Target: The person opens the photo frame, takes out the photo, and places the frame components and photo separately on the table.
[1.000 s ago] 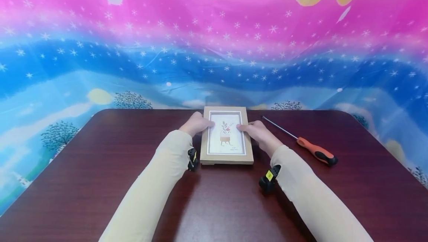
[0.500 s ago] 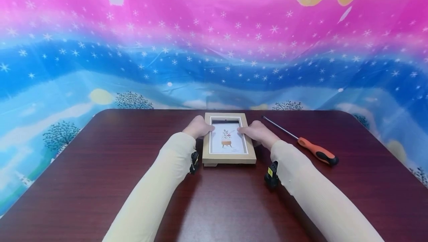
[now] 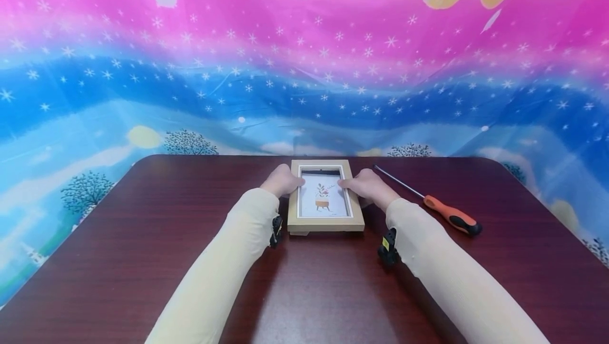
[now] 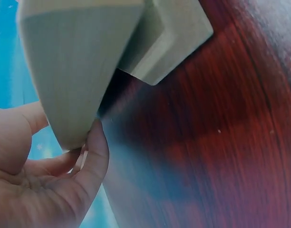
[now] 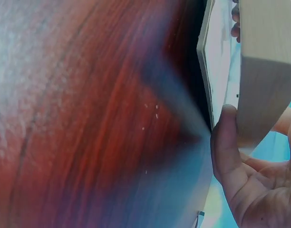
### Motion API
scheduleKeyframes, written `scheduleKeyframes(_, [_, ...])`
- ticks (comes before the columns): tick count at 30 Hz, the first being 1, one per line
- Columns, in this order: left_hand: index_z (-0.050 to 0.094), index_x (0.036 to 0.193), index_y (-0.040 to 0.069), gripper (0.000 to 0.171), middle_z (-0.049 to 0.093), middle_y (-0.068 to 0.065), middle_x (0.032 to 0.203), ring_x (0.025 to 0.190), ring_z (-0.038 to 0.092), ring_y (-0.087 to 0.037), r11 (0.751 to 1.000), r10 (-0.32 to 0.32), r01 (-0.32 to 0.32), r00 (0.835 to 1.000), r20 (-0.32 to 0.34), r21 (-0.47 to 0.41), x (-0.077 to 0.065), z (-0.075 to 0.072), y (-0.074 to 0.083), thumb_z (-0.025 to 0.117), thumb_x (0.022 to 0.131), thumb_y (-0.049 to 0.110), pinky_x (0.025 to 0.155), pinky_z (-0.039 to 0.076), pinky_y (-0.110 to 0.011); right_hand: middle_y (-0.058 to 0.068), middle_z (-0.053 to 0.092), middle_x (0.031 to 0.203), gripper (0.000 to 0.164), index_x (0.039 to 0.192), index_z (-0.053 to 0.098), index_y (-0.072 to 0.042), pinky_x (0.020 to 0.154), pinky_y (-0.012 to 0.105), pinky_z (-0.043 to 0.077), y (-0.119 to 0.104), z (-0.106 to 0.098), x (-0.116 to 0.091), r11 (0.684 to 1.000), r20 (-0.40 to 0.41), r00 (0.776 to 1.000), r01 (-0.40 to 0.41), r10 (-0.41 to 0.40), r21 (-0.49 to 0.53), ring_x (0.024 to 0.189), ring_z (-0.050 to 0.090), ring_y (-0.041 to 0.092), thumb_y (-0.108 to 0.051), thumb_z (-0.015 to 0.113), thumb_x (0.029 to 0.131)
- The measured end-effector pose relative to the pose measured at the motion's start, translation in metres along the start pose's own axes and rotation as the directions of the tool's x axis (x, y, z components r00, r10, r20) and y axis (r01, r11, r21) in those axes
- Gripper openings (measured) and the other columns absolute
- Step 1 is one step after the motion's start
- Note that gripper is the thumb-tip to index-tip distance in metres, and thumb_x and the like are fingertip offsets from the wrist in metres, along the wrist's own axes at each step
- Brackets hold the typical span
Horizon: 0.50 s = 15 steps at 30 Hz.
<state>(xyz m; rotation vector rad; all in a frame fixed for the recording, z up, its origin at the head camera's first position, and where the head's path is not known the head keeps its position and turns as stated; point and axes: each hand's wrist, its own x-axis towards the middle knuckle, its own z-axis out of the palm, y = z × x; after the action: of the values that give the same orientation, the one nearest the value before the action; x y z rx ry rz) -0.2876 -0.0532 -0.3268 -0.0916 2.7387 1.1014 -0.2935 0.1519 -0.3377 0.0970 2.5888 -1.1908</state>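
A light wooden picture frame point(image 3: 326, 224) is held by its two long sides, one in each hand, at the middle of the table. Through its opening shows a white print point(image 3: 314, 191) of a potted plant, set deeper than the rim, with a dark strip above it. My left hand point(image 3: 282, 180) grips the left side, thumb on the front and fingers point(image 4: 95, 152) underneath. My right hand point(image 3: 371, 185) grips the right side the same way. Below the frame, the right wrist view shows a thin pale board point(image 5: 214, 71), apart from it; the left wrist view shows an angled wooden piece point(image 4: 176, 42).
An orange and black screwdriver point(image 3: 449, 214) lies right of the frame on the dark red-brown table point(image 3: 119, 238), its tip pointing to the far edge. Behind the table hangs a printed pink and blue cloth point(image 3: 266, 69).
The frame has tilted and come slightly nearer. Its print, flush with the border at first, now looks sunken, with a dark strip above it. Both hands have kept their grip.
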Motion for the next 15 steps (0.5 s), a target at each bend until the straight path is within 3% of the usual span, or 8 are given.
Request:
scheduleKeyframes(4, [0.065, 0.089, -0.002, 0.021, 0.064, -0.011, 0.078, 0.063, 0.062, -0.021, 0.996, 0.008, 0.000, 0.996, -0.093, 0.089, -0.002, 0.002, -0.002, 0.062, 0.095, 0.018, 0.065, 0.053, -0.033, 0.024, 0.064, 0.108, 0.050, 0.123, 0.056, 0.015, 0.072, 0.038, 0.058, -0.001, 0.002, -0.004, 0.999, -0.017, 1.000, 0.021, -0.022, -0.034, 0.090, 0.070, 0.029, -0.029, 0.059, 0.099])
scheduleKeyframes(8, [0.051, 0.063, 0.010, 0.036, 0.048, -0.002, 0.058, 0.061, 0.055, -0.022, 0.971, 0.071, -0.021, 0.977, -0.203, 0.236, 0.000, 0.005, -0.003, 0.065, 0.093, 0.023, 0.062, 0.049, -0.037, 0.022, 0.064, 0.106, 0.051, 0.126, 0.054, 0.013, 0.071, 0.037, 0.058, -0.005, 0.007, -0.010, 0.998, -0.039, 0.998, 0.053, -0.055, -0.041, 0.086, 0.070, 0.028, -0.031, 0.058, 0.099])
scheduleKeyframes(11, [0.056, 0.065, 0.009, 0.034, 0.056, -0.004, 0.063, 0.070, 0.064, -0.026, 0.941, 0.138, -0.044, 0.955, -0.261, 0.336, 0.002, 0.007, -0.004, 0.068, 0.092, 0.026, 0.066, 0.054, -0.041, 0.023, 0.065, 0.104, 0.051, 0.128, 0.052, 0.012, 0.068, 0.037, 0.058, -0.008, 0.011, -0.014, 0.996, -0.044, 0.995, 0.085, -0.085, -0.011, 0.081, 0.070, 0.027, -0.030, 0.058, 0.100])
scheduleKeyframes(15, [0.071, 0.090, 0.004, 0.023, 0.071, -0.013, 0.085, 0.083, 0.070, -0.033, 0.892, 0.210, -0.062, 0.934, -0.290, 0.447, 0.005, 0.007, -0.005, 0.071, 0.091, 0.027, 0.069, 0.056, -0.045, 0.024, 0.065, 0.102, 0.053, 0.133, 0.048, 0.012, 0.062, 0.037, 0.058, -0.011, 0.015, -0.019, 0.991, -0.050, 0.991, 0.127, -0.125, 0.033, 0.067, 0.067, 0.020, -0.027, 0.058, 0.100])
